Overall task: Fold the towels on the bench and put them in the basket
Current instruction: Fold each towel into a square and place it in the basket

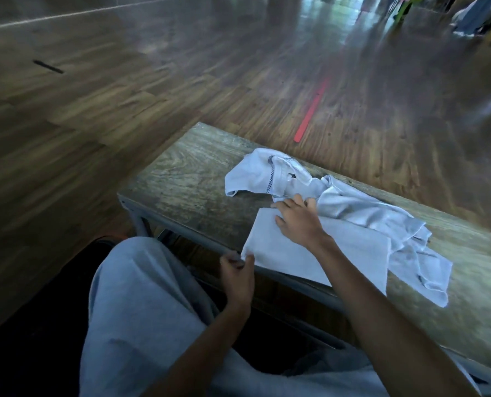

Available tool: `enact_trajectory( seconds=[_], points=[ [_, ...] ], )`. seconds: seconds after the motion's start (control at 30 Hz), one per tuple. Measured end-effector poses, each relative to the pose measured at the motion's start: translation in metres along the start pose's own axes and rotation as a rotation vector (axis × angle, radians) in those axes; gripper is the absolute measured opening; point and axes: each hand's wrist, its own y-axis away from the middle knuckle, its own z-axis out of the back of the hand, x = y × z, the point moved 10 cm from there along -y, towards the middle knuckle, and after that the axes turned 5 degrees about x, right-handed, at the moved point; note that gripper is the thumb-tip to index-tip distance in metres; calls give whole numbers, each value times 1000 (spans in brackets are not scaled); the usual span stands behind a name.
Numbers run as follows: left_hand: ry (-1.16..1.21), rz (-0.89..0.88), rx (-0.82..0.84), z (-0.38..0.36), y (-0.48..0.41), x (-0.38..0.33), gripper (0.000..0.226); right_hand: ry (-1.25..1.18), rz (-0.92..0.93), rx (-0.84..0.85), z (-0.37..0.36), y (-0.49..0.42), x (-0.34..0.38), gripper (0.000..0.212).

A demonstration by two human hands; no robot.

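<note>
1. Because the person sits close to it, the long wooden bench fills the middle of the view, with a brown floor all around.
2. A heap of white towels lies crumpled on the bench, on its far side.
3. A flat towel lies smooth at the near edge, just beside the heap and touching it. It looks partly folded.
4. The right hand rests on the flat towel with its fingers spread, pressing it down. It grips nothing.
5. The left hand pinches the near corner of the flat towel at the bench edge.
6. No basket shows here.
7. The towels look thin, soft and light. They will flop and slide, so I think it is best to take them by two corners, pull them tight, then smooth each fold flat with a palm.
</note>
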Motion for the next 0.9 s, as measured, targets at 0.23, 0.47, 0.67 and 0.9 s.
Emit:
enact_trajectory(
  seconds=[0.23, 0.47, 0.67, 0.9],
  points=[
    [169, 169, -21, -14, -1, 21, 24, -71, 41, 164, -18, -42, 19, 40],
    [80, -7, -86, 5, -7, -12, 25, -250, -16, 168, -10, -58, 12, 38],
    [31, -431, -71, 11, 15, -92, 15, -666, -44, -23, 53, -51, -24, 19],
    [-168, -920, 74, -43, 79, -137, 13, -1302, -85, 31, 80, 24, -84, 19]
  ],
)
